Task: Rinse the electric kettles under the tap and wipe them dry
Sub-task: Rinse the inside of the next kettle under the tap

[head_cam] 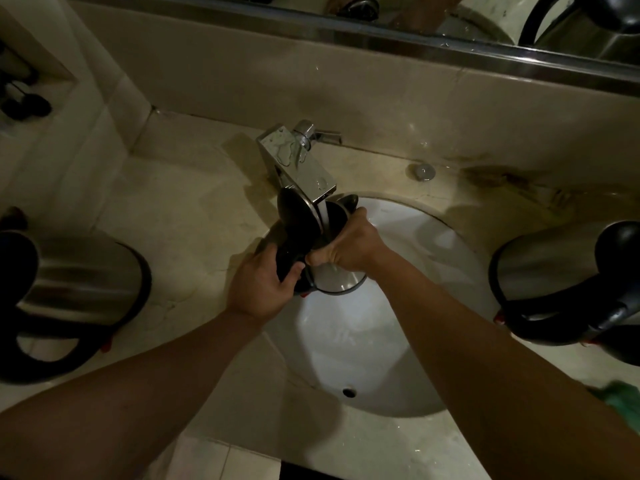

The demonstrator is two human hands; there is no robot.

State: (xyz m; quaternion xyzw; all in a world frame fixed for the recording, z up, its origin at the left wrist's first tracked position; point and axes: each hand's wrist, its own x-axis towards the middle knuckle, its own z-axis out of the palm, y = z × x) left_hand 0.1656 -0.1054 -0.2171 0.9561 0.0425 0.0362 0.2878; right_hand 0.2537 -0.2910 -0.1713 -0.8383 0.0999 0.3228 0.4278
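Both hands were on the one kettle (pixel 337 278) held over the sink (pixel 433 237): the left hand (pixel 261 289) was curled round its black handle on the near-left side, and the right hand (pixel 349 244) was clasped over the rim and steel wall from the right, thumb tucked against the body. Judged from this, the kettle lay between the two hands, tilted so that its mouth faced up and away toward the tap (pixel 301 168), with its long axis leaning from the base nearest the person to the spout at the far side. Its black lid (pixel 298 220) stood hinged open to the left of the tap's outlet, and the stream of water (pixel 323 216) fell straight into the open mouth just right of the lid. That alignment was what the next move seemed to turn on: the mouth had to stay under the stream to fill, and the left hand on the handle looked the better placed to tip the water out afterwards. The kettle was brushed steel with black trim and a small red mark low on its side; how full it was could not be seen. Two more steel kettles stood on the worktop (pixel 194 216), one far left (pixel 79 289) and one far right (pixel 561 282), well apart from the sink, and a green cloth (pixel 620 396) lay at the right edge.
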